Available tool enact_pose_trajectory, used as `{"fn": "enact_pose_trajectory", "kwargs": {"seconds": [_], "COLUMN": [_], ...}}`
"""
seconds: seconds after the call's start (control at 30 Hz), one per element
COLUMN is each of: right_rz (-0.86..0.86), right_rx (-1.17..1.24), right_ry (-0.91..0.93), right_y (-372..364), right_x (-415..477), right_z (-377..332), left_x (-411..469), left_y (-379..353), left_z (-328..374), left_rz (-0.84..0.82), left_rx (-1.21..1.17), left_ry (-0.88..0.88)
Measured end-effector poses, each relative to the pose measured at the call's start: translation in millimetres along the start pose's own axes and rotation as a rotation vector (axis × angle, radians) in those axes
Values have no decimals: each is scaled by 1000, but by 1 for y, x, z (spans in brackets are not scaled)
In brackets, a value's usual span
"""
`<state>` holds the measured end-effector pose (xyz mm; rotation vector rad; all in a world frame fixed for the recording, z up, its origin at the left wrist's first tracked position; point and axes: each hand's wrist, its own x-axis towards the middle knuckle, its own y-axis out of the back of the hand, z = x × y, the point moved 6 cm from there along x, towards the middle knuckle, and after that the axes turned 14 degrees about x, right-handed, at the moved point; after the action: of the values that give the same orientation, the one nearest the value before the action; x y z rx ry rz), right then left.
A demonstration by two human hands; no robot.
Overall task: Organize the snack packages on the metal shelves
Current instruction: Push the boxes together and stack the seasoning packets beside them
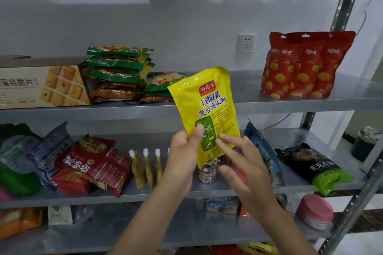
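A yellow seasoning pouch (209, 107) stands upright in the air in front of the metal shelves (269, 103). My left hand (184, 151) grips its lower left edge, thumb on the front. My right hand (244, 163) is just to the right, fingers spread, with fingertips touching the pouch's lower right corner. On the upper shelf are a stack of green packets (118, 64), a biscuit box (41, 87) and three red pouches (304, 66) standing together. The shelf below holds red packets (93, 163), several spouted sachets (145, 167) and a black-and-green bag (315, 167).
A small cup (207, 172) stands behind the pouch on the middle shelf, beside a blue bag (263, 149). A wall socket (246, 43) is behind the upper shelf. The shelf upright (342, 12) runs down the right side. A pink object (315, 211) lies on the lower shelf.
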<state>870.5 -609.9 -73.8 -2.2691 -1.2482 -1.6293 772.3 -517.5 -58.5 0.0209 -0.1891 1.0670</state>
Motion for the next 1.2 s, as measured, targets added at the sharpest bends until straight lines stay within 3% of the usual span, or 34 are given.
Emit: {"fn": "enact_pose_trajectory", "kwargs": {"seconds": [0.13,0.2,0.3,0.63,1.2], "right_rz": [110,118,94,167,214], "right_rx": [274,562,786,859,939], "right_ry": [-406,-626,-755,-833,-822], "right_y": [23,27,25,7,-1], "right_x": [4,3,-4,-30,-46], "right_z": [33,46,57,64,59], "left_x": [5,2,1,7,11], "left_y": [8,5,4,13,12], "left_z": [-4,-7,-8,-18,-18], "left_rz": [-105,-184,-209,-44,-88], "left_rx": [-70,-135,-127,-69,66], "left_ry": [92,136,144,173,152]}}
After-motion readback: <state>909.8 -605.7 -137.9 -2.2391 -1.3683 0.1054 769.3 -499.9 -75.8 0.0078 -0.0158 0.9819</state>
